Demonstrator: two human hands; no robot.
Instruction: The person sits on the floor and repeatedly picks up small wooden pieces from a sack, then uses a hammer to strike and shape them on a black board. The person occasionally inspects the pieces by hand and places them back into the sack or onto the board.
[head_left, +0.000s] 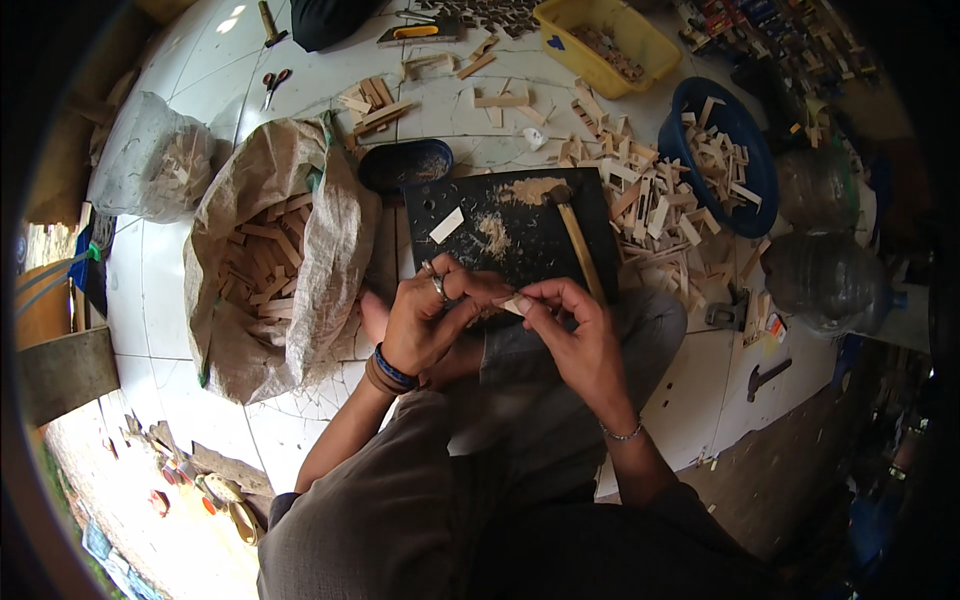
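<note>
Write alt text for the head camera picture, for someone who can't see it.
Seen from above, a seated person's left hand and right hand pinch a small pale wood piece between them over a dark board dusted with sawdust. A hammer lies on the board; an open sack of wood strips sits left, with scattered wood offcuts and a blue basin right.

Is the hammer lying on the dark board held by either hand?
No: the hammer lies alone on the dark board, while both hands pinch a small wood piece.

Blue wristband (395,368), finger ring (438,285), thin silver bracelet (622,434), grey trousers (400,500).
</note>
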